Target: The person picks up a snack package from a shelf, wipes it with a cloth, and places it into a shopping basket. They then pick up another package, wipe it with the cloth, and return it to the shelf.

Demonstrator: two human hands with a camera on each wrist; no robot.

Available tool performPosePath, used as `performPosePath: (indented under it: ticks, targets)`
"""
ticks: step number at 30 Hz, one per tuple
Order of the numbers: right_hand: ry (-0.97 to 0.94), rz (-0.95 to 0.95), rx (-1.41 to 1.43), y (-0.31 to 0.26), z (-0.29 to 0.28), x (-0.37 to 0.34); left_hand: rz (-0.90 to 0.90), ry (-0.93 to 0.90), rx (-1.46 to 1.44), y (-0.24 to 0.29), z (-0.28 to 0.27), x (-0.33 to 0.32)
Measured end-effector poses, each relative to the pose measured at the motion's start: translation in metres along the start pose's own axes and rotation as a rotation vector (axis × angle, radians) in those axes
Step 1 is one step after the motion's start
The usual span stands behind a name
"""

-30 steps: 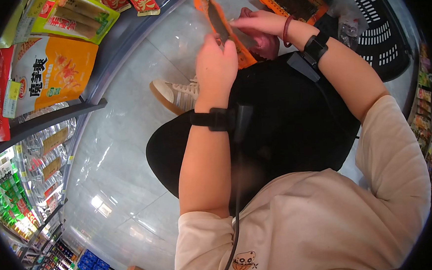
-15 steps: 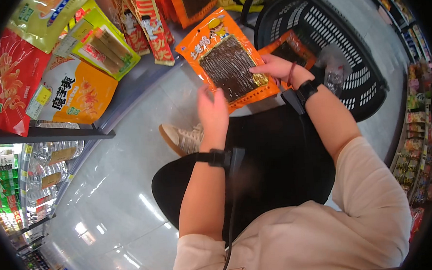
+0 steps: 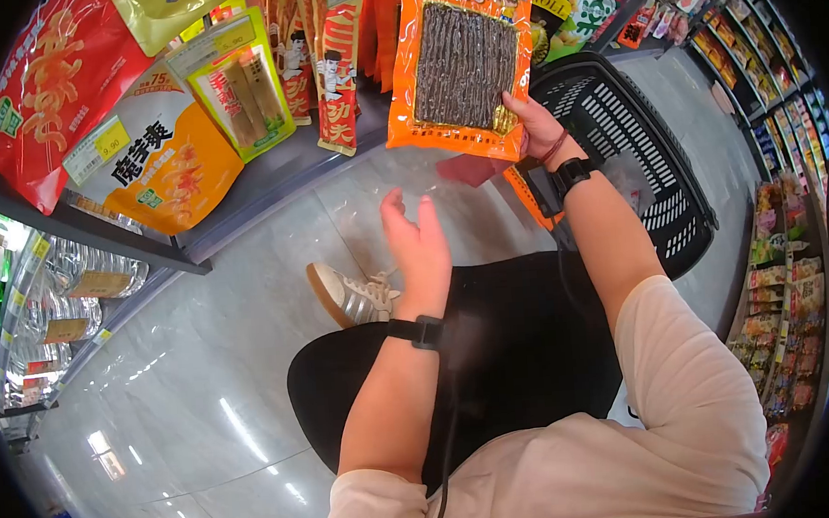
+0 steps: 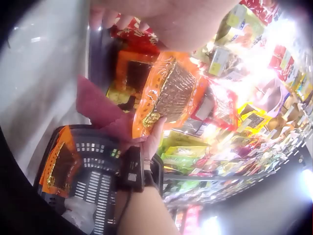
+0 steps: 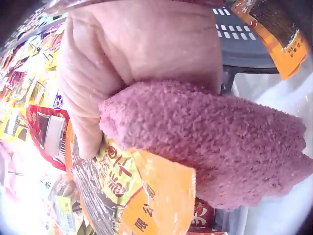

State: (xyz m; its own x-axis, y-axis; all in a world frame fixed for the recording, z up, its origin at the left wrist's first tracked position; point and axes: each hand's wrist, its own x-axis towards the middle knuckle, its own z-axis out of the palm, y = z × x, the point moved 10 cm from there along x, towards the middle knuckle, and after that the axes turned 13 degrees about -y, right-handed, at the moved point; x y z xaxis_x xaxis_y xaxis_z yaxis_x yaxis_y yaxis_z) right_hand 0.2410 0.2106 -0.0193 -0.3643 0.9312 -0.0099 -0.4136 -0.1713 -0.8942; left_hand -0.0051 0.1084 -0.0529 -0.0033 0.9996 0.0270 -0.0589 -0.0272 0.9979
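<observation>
My right hand (image 3: 539, 130) pinches the lower right corner of an orange package (image 3: 464, 66) with dark strips behind its window, front face towards the head camera. In the right wrist view the thumb lies on the package (image 5: 164, 191), and a purple fuzzy cloth (image 5: 210, 142) is bunched in the same hand (image 5: 142, 44). Below and left of the package, my left hand (image 3: 421, 249) is held up with fingers loosely extended, touching nothing. The left wrist view shows that hand (image 4: 171, 22) at the top edge, apart from the package (image 4: 171, 93).
A black slotted basket (image 3: 659, 140) stands on the floor at the right; in the left wrist view it holds another orange package (image 4: 61, 169) and a clear plastic bag (image 4: 80, 213). Hanging snack bags (image 3: 176, 164) line the shelf at the upper left. A shoe (image 3: 346, 296) rests on the floor.
My left hand has let go of the package. My right hand has turned its front into view and moved it up, farther from my lap. The head view has shifted, showing more shelf.
</observation>
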Motion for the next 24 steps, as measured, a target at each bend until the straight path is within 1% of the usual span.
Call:
performPosePath:
  ticks: [1,3,5,7,10,11,13,15,17,18,24]
  targets:
    - [-0.032,-0.025,-0.015,-0.004,0.006,0.005,-0.008,-0.011,-0.010,0.001,0.001,0.000]
    - [-0.031,-0.031,-0.020,-0.007,0.008,0.015,-0.017,-0.014,-0.027,0.005,0.002,0.001]
    - [-0.037,-0.004,0.060,-0.004,0.004,0.025,-0.013,-0.026,-0.086,0.009,0.004,0.000]
    - [-0.015,0.021,0.067,0.000,-0.001,0.027,-0.026,-0.032,-0.087,0.012,0.004,0.000]
    - [-0.034,-0.025,0.106,-0.002,-0.001,0.027,-0.048,-0.045,-0.128,0.013,0.006,0.000]
    - [-0.037,-0.019,0.105,-0.003,-0.002,0.026,-0.063,-0.050,-0.169,0.011,0.006,0.000]
    - [-0.058,0.002,0.138,-0.002,0.000,0.024,-0.061,-0.055,-0.162,0.011,0.006,0.000]
    - [-0.053,-0.010,0.136,-0.004,0.000,0.025,-0.060,-0.066,-0.153,0.011,0.007,-0.001]
    - [0.054,0.008,0.120,-0.005,-0.007,0.023,-0.046,-0.089,-0.178,0.014,0.010,-0.002]
    - [0.044,0.030,0.127,-0.003,-0.008,0.023,-0.042,-0.090,-0.182,0.014,0.012,-0.002]
    - [0.037,0.022,0.111,-0.005,-0.003,0.023,-0.057,-0.090,-0.153,0.007,0.011,0.000]
